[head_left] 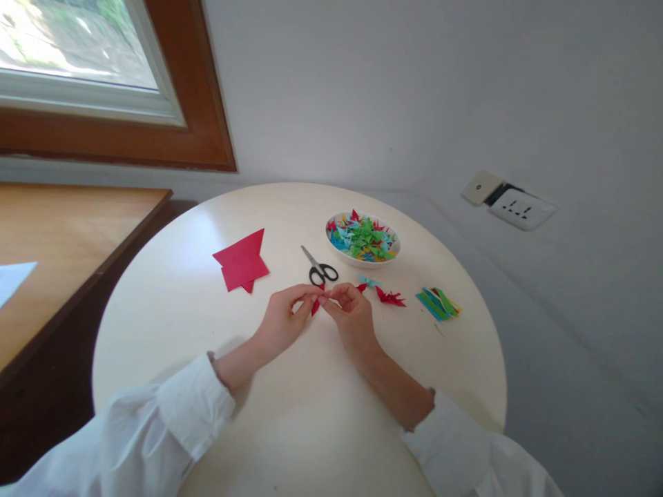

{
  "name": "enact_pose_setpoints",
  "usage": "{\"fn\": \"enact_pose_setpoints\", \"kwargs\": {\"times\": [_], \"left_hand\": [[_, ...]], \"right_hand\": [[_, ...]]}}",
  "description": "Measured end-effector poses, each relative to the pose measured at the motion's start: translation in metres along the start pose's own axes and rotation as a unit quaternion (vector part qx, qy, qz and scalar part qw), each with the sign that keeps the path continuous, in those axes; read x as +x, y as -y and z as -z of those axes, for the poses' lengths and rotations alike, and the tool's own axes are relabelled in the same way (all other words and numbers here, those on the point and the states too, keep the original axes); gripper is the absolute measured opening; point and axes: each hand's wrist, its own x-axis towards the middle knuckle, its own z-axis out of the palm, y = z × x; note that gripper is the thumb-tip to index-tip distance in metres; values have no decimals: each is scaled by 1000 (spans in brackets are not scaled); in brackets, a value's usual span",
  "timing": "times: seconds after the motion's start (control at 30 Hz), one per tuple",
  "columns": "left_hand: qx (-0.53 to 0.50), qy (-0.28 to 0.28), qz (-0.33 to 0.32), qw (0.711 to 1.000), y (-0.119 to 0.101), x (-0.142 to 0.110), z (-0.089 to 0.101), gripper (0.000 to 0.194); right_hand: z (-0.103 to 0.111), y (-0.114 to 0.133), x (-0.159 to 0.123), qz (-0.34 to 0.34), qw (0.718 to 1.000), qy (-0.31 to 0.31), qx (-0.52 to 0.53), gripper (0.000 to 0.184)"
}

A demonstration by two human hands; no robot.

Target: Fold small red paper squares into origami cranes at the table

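My left hand [282,319] and my right hand [351,314] meet over the middle of a round cream table [170,324]. Both pinch a small folded red paper piece [315,304] between fingertips, just above the tabletop. Black-handled scissors [320,267] lie shut right behind my fingers. A stack of red paper sheets [242,262] lies to the left of the scissors. White sleeves cover both forearms.
A white bowl [362,259] full of small coloured folded paper shapes stands behind the hands. Small red and light-blue folded pieces [388,297] and coloured paper strips [438,303] lie at the right. A wooden desk [62,241] adjoins on the left, a wall socket [522,207] at the right.
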Motion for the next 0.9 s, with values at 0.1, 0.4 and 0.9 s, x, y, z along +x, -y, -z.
{"fn": "enact_pose_setpoints", "kwargs": {"times": [0.1,0.4,0.9], "left_hand": [[-2,-2,7,1000,1,0,0,19],[-58,-31,46,997,1,1,-1,16],[-83,-24,59,995,0,7,2,17]], "right_hand": [[0,0,0,-1,1000,2,7,20],[0,-1,4,-46,999,-4,-23,26],[3,-1,2,14,994,52,-91,13]]}}
